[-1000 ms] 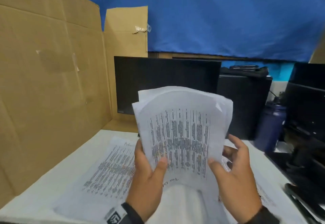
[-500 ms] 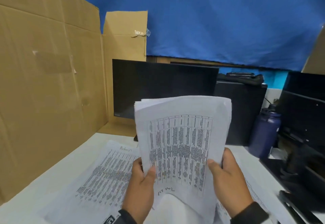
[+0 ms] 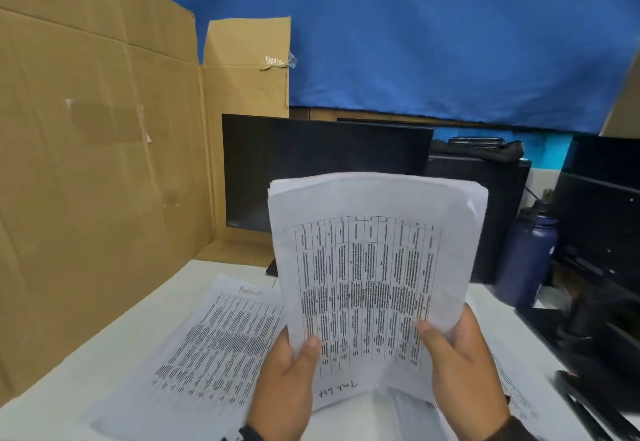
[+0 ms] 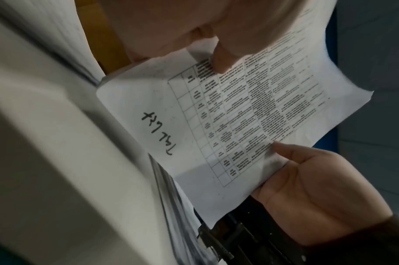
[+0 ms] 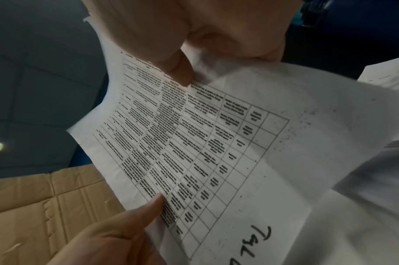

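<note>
Both hands now grip the stack of papers [image 3: 374, 267] — a second ago the right hand [image 3: 464, 371] had loose fingers and the sheets bowed over. It and the left hand [image 3: 284, 388] pinch the lower edges, thumbs in front, so the stack seems squared, ready to set down. It stands upright above the table [image 3: 79, 385] — white pages, dense printed grid, handwriting at the foot.

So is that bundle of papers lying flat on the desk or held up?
Held up, roughly upright: left hand and right hand grip the paper stack near its bottom, above a printed sheet lying on the desk.
</note>
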